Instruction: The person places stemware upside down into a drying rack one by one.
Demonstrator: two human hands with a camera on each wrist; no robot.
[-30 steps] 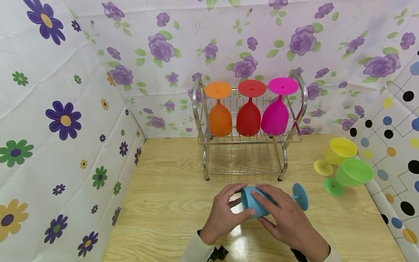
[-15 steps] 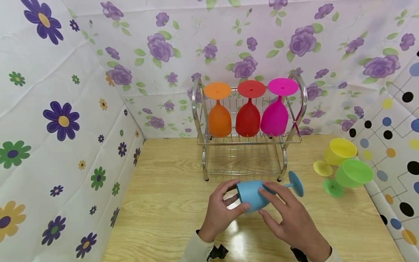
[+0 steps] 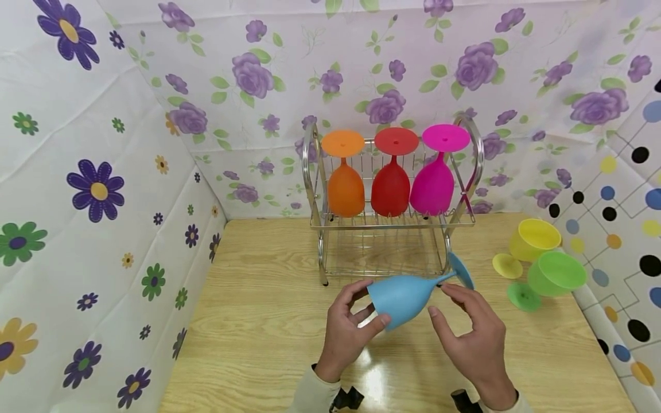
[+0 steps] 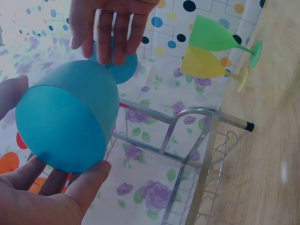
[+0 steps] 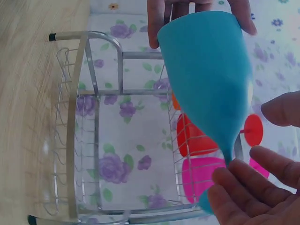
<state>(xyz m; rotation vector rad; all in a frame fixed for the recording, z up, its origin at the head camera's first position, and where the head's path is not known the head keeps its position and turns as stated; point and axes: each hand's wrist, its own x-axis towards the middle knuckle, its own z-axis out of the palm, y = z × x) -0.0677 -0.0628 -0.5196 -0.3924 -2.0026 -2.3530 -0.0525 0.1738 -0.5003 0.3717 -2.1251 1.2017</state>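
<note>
A blue plastic goblet [image 3: 400,299] is held on its side above the table, mouth to the left and its round foot up to the right. My left hand [image 3: 347,332] grips the bowl by its rim, thumb in front and fingers behind. In the left wrist view the goblet's open mouth [image 4: 61,126] faces the camera. My right hand [image 3: 476,338] is at the thin stem, its fingertips right against it in the right wrist view. The right thumb [image 5: 281,110] stands well apart from the goblet, and those fingers are not wrapped round anything.
Behind the hands stands a two-tier metal rack [image 3: 392,226]. Upside down on its upper tier are an orange goblet [image 3: 346,192], a red goblet [image 3: 391,192] and a magenta goblet [image 3: 432,189]. At the right, a yellow goblet [image 3: 532,244] and a green goblet [image 3: 555,275] are beside the patterned side wall.
The blue goblet has risen slightly and its foot has tipped upward. My right hand has slid off the bowl along to the stem, its thumb spreading away. The left hand keeps its hold.
</note>
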